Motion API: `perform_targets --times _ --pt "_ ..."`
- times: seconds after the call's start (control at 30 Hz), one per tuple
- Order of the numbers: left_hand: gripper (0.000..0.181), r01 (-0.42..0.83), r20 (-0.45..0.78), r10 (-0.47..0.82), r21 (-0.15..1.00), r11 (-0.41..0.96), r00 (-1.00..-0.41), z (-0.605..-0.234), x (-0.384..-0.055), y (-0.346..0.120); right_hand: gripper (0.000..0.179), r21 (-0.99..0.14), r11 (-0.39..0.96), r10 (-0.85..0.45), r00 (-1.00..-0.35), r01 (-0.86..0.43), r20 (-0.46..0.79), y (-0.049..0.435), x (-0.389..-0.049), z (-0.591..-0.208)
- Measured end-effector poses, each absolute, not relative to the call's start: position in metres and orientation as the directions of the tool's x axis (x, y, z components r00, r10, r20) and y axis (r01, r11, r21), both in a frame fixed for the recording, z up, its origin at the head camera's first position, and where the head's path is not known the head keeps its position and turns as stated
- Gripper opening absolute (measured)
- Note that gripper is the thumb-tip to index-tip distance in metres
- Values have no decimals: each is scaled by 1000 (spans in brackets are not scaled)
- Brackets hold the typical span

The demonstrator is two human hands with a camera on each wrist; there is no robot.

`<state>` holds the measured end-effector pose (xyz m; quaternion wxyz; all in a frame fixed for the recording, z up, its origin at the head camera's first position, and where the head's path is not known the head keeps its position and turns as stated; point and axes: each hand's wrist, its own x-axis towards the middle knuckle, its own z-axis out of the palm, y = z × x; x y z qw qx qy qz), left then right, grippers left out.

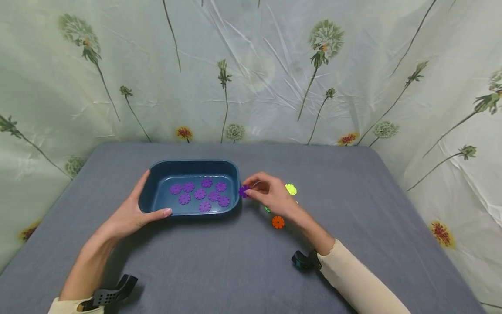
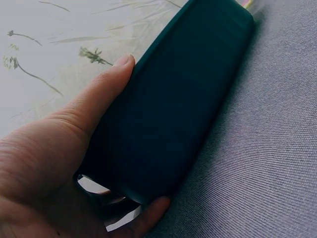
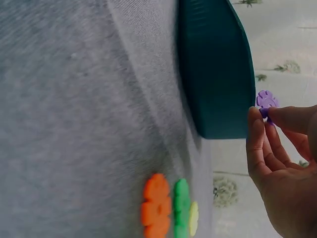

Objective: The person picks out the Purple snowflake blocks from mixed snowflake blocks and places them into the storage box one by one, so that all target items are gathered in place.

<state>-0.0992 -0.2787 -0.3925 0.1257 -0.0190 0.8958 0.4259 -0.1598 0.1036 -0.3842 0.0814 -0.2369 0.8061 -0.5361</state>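
A blue rectangular dish (image 1: 169, 213) holds several purple flower-shaped discs (image 1: 200, 194) lying loose on its bottom. My left hand (image 1: 131, 213) grips the dish's left end, thumb on the front rim and fingers around the far side. In the left wrist view the thumb (image 2: 111, 82) lies along the dish's wall, with other fingers at its lower corner. My right hand (image 1: 272, 194) pinches a purple flower-shaped disc (image 1: 244, 191) between thumb and fingertips, close by the dish's right rim. This pinched disc (image 3: 267, 99) also shows in the right wrist view, at rim height.
Right of the dish, an orange disc (image 1: 278, 222), a yellow disc (image 1: 291, 189) and a green disc (image 1: 268, 209), partly hidden by my right hand, lie on the grey cloth-covered table (image 1: 235, 270). A dandelion-print curtain (image 1: 266, 78) hangs behind the table.
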Motion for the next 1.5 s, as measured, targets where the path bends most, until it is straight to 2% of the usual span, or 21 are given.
perform_targets --times 0.4,0.67,1.5 --pt "129 -133 -229 78 775 618 -970 -395 -98 -274 20 -913 244 -493 -852 -327 173 88 -160 -371" --pt "130 -150 -240 63 770 620 -969 -392 -99 -274 20 -894 287 -511 -845 -344 161 71 -166 -368" --pt "129 -169 -252 49 768 618 -967 -392 -99 -277 19 -912 280 -566 -819 -299 95 24 -173 -367"
